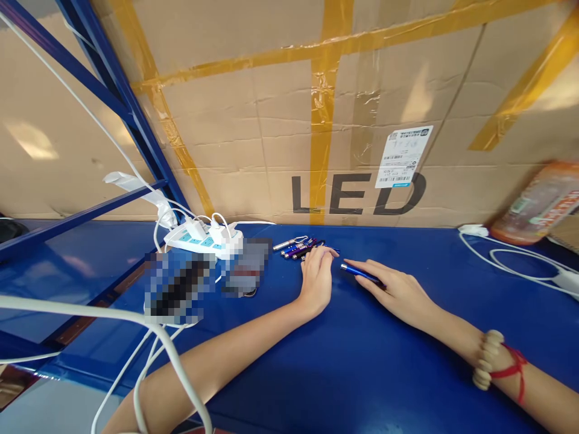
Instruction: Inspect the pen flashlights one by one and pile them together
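My right hand point(398, 292) is closed around a slim blue penlight point(362, 274) with a silver end, held between thumb and fingers just over the blue surface. The silver end points left, toward my other hand. My left hand point(317, 280) rests at the right side of a small row of similar penlights point(296, 248) in blue, purple and silver. Its fingers are stretched out over the nearest ones, partly hiding them. At least one blue end shows past those fingertips.
A white power strip point(205, 238) with plugs and a dark phone-like object point(248, 265), partly blurred, lie left of the penlights. White cables point(172, 355) cross my left forearm. A large cardboard box point(271, 132) stands behind. An orange-capped jar point(538, 202) and cable point(515, 265) are at right.
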Demonstrator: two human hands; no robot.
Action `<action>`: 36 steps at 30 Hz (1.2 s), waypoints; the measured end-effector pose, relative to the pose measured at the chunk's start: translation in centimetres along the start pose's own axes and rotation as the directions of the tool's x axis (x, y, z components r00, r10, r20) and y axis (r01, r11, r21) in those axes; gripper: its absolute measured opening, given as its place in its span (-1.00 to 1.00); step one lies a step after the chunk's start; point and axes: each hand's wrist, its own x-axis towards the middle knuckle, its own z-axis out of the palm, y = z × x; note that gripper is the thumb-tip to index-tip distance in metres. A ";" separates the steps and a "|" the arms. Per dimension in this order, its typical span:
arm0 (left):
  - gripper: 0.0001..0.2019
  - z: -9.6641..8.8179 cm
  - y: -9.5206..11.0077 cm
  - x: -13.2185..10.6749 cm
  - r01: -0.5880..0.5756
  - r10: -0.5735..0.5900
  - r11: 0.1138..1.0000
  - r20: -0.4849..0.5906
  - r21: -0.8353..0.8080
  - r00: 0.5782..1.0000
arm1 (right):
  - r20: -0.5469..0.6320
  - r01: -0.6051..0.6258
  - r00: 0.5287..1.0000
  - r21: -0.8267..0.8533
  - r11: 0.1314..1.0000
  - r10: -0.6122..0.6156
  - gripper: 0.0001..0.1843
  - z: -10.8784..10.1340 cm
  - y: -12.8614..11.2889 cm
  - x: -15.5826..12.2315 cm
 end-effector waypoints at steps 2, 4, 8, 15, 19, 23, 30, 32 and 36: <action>-0.74 0.0 0.1 0.0 0.006 -0.005 0.999 0.025 -0.033 1.000 | -0.009 -0.034 0.999 0.017 0.999 0.035 -0.58 0.0 0.4 0.1; -0.74 -0.1 0.1 0.0 0.015 -0.013 0.998 0.037 -0.065 0.999 | -0.010 -0.053 0.999 0.040 0.998 0.053 -0.61 0.0 0.5 0.2; -0.75 -0.2 0.3 -0.1 -0.006 0.010 0.996 0.044 -0.089 0.999 | -0.043 -0.008 0.999 0.057 0.998 0.010 -0.64 0.0 0.3 0.1; -0.72 -0.3 0.6 -0.2 0.011 0.061 0.969 0.287 -0.246 0.956 | -0.050 0.050 0.998 0.053 0.997 -0.047 -0.62 -0.4 -0.6 -0.2; -0.67 -0.1 0.5 0.0 0.076 -0.008 0.948 0.215 -0.308 0.977 | -0.058 0.054 0.997 0.042 0.998 -0.051 -0.64 -0.5 -0.5 -0.1; -0.70 0.1 0.3 0.3 0.098 -0.057 0.953 0.149 -0.285 0.987 | -0.070 0.053 0.996 0.032 0.998 -0.051 -0.69 -0.3 -0.2 0.0; -0.70 0.1 0.4 0.2 0.071 -0.012 0.960 0.211 -0.270 0.977 | -0.050 0.068 0.997 0.048 0.997 -0.065 -0.68 -0.5 -0.4 -0.1; -0.71 0.0 0.4 0.2 0.045 0.017 0.959 0.217 -0.279 0.976 | -0.049 0.062 0.997 0.060 0.996 -0.059 -0.67 -0.5 -0.5 -0.1; -0.72 -0.3 0.4 0.1 -0.021 0.068 0.962 0.163 -0.274 0.984 | -0.068 0.039 0.997 0.116 0.993 -0.031 -0.66 -0.5 -0.6 -0.2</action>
